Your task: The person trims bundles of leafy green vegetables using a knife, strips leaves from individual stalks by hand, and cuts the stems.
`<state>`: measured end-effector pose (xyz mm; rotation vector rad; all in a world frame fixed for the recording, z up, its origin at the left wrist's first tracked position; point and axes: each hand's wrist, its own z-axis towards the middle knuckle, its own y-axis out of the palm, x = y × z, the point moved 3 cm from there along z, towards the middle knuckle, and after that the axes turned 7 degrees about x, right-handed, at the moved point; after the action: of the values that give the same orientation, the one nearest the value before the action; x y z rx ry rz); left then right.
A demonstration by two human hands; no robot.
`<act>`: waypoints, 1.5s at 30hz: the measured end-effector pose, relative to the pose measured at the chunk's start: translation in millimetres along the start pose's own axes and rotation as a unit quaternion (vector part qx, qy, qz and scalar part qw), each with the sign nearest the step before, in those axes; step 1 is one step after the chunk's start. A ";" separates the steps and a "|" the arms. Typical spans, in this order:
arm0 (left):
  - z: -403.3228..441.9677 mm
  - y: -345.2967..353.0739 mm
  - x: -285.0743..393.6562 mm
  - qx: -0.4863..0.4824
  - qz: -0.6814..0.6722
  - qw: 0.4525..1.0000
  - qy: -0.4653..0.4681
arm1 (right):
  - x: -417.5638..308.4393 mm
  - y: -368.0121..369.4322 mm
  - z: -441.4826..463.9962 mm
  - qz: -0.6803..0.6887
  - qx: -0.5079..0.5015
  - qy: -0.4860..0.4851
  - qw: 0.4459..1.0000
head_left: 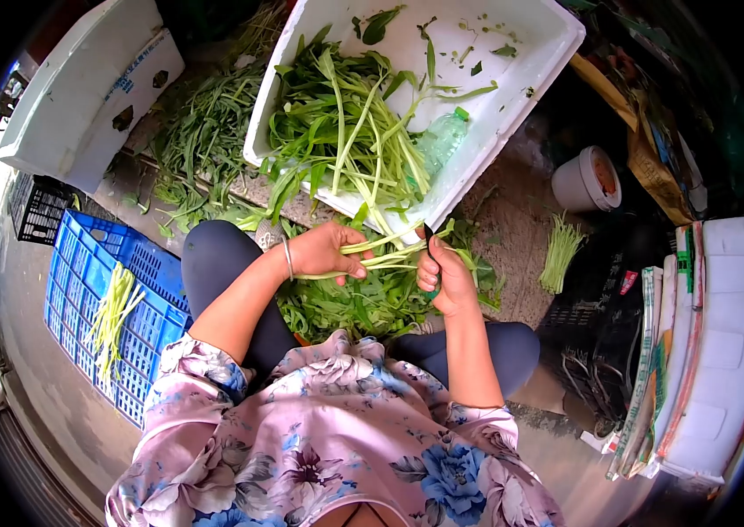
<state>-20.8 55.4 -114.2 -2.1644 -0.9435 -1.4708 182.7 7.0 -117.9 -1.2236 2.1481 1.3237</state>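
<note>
My left hand (326, 253), with a bangle at the wrist, is closed around a few pale green water spinach stems (382, 258). In my right hand (447, 279) is a small knife (428, 235) with a dark blade and a green handle. Its blade points up beside the far end of the stems; whether it touches them I cannot tell. Below both hands, loose green leaves (345, 307) lie heaped between my legs. Just ahead, a white foam box (526, 88) holds a large bunch of leafy stems (345, 123) and a clear green plastic bottle (444, 139).
A blue crate (68, 299) with a bundle of cut stems (113, 318) on it sits at left. More greens (205, 140) lie beside a white foam panel (82, 97). At right are a stem bundle (560, 253), a white bucket (572, 186) and stacked foam boxes (719, 334).
</note>
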 end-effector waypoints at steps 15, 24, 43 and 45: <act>-17.2 -57.4 10.7 0.387 -0.232 0.889 0.078 | -33.2 27.1 67.0 -0.470 0.134 -0.088 0.868; -9.7 -65.1 8.7 0.402 -0.289 0.867 0.058 | -43.1 97.3 225.2 -0.572 0.240 -0.253 0.742; -3.1 -41.6 13.9 0.294 -0.287 0.902 0.128 | 42.3 62.0 34.0 -0.230 0.052 -0.171 0.957; -2.9 -38.4 13.3 0.251 -0.255 0.925 0.127 | 24.4 58.7 37.5 -0.102 0.014 -0.084 0.991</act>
<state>-46.4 85.3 -103.7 -1.3809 -1.6508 -1.4579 115.9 38.3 -120.2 -1.2371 1.8657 1.2581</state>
